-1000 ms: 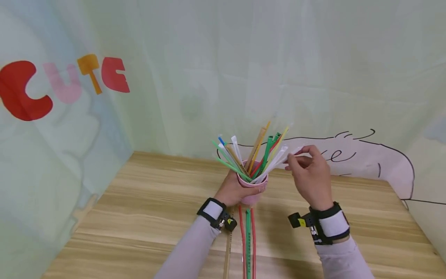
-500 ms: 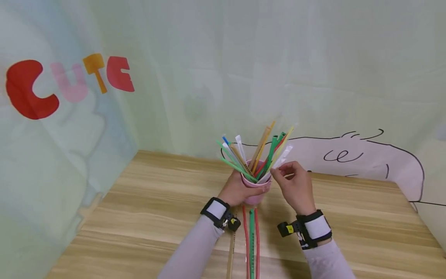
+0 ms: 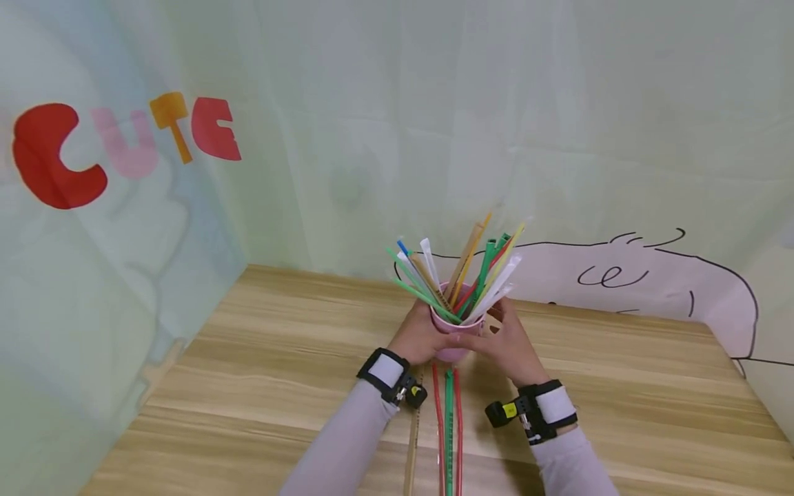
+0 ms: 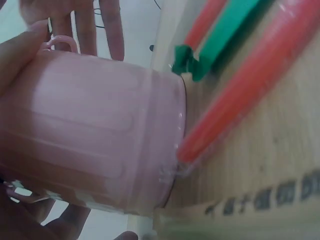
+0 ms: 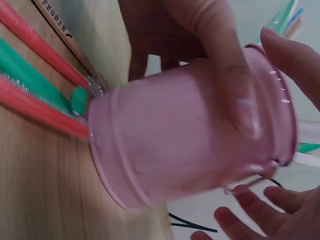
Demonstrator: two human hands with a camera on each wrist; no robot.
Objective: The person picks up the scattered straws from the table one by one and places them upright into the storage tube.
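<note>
A small pink bucket (image 3: 453,355), ribbed with a little side handle, stands upright on the table, filled with drinking straws in several colours. My left hand (image 3: 418,337) grips its left side, thumb laid across the front, plain in the right wrist view. At the bucket's right side my right hand (image 3: 513,350) is spread around it, its thumb by the rim. In the left wrist view its fingers (image 4: 86,30) reach out nearly straight past the bucket. White wrapped straws (image 3: 494,293) lean out of the bucket above the right hand.
Two red straws (image 3: 459,434), a green straw (image 3: 449,441) between them and a paper-wrapped brown straw (image 3: 412,448) lie in front of the bucket, pointing toward me. A printed cloth wall (image 3: 372,151) rises behind the wooden table (image 3: 279,365).
My right hand has moved left and down from the white straw it pinched to the bucket's side. That straw now rests among the others. The left hand has kept its grip.
</note>
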